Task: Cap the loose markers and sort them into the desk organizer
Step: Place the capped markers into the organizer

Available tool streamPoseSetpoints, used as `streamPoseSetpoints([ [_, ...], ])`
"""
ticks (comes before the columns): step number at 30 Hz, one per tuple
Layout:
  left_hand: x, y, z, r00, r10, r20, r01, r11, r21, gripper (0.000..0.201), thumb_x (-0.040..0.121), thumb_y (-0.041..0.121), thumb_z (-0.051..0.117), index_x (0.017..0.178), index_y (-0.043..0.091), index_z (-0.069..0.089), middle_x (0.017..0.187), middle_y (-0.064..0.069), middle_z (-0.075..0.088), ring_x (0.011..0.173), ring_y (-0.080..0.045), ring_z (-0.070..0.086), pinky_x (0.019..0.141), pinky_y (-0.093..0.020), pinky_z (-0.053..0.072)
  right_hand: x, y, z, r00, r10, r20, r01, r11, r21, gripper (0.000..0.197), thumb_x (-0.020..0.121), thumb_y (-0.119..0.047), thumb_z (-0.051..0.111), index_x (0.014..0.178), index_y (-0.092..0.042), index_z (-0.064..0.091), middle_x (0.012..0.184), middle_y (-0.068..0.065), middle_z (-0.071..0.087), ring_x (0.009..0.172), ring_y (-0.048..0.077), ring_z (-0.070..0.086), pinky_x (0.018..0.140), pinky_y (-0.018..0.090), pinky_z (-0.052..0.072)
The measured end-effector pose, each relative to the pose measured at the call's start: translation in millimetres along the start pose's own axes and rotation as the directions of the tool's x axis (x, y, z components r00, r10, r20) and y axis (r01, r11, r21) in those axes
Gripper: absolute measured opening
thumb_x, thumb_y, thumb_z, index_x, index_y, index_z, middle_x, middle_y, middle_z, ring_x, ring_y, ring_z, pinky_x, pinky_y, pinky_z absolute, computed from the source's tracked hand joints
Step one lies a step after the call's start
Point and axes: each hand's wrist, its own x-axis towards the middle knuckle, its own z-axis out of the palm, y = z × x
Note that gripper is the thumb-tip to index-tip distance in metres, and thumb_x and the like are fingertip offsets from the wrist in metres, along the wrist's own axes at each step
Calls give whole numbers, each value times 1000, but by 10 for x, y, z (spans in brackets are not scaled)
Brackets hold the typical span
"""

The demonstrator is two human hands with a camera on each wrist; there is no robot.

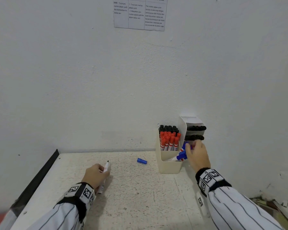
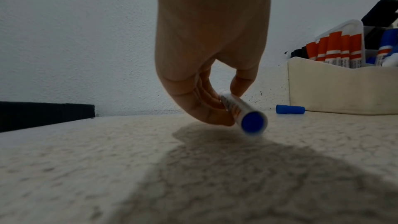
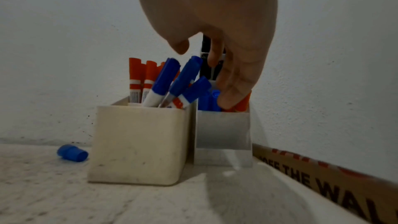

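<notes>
Meanwhile, uncapped marker (image 1: 104, 175) in left hand (image 1: 94, 175), blue cap (image 1: 141, 161) nearby.

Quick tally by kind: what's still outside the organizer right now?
uncapped marker, held in the left hand: 1
loose blue cap, lying on the desk: 1
Total: 2

Wall sheet (image 1: 140, 14): top cut off by frame edge, print too small to read. Right hand (image 1: 197, 155) hides the clear holder's lowest tier (image 3: 223, 125) in head view. Cardboard lettering (image 3: 323, 181) cut off at the frame's right edge.
</notes>
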Motion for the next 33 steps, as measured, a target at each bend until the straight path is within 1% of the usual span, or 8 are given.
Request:
streamPoseSetpoints([
  [6,-40,16,37,999,8,34,-8,1000,8,14,83,24,64,88,12,57,94,-8,60,84,-21,54,65,-25,39,-112,-29,47,982,71,178,-80,996,43,23,91,-28,55,94,-5,59,86,11,61,77,21,53,65,23,33],
  [14,-104,14,46,999,20,38,-19,1000,-2,16,83,25,65,87,12,56,92,-7,59,84,-21,53,68,-25,37,-24,-334,13,954,-276,121,263,958,114,19,84,-12,66,102,-6,67,92,-2,53,86,11,50,79,16,36],
  [19,-157,7,-1,999,28,42,-28,1000,-8,15,84,25,63,90,12,56,88,-6,60,83,-20,53,66,-24,38,-124,-435,86,868,-338,364,330,940,87,29,85,-17,62,115,-16,62,107,-1,62,98,13,54,91,26,45],
  [22,-197,10,-35,999,31,34,-30,998,-49,14,86,22,60,92,11,56,88,-6,59,80,-20,53,60,-26,38,-194,-491,156,891,-419,176,428,903,-18,20,83,-21,63,102,-17,67,102,-4,62,95,16,53,85,36,46],
  [24,-221,13,-49,999,37,33,-34,997,-65,11,90,21,55,95,11,53,92,-8,57,80,-21,52,59,-26,36,-238,-591,216,851,-525,3,525,851,19,9,80,-14,62,88,-13,68,91,-2,61,85,14,50,76,31,45],
  [26,-229,-3,-61,999,33,29,-30,995,-92,11,93,20,48,98,11,51,95,-11,59,79,-23,53,58,-26,36,-311,-766,285,822,-568,-40,568,813,131,11,82,-10,55,85,-10,66,87,-3,59,81,7,48,75,18,41],
  [30,-233,-74,-90,999,1,54,8,983,-181,18,97,21,40,107,10,50,88,-11,65,72,-22,56,57,-26,41,-455,-1086,536,839,-499,219,403,839,366,14,86,-3,54,93,-7,66,91,-4,55,68,-1,46,67,6,37],
  [33,-235,-126,-144,996,-7,87,23,981,-190,20,97,20,37,112,13,48,88,-9,65,73,-19,55,53,-24,39,-497,-1119,866,779,-330,533,219,940,263,28,89,-8,51,115,-9,61,114,5,57,93,11,54,86,15,39],
])
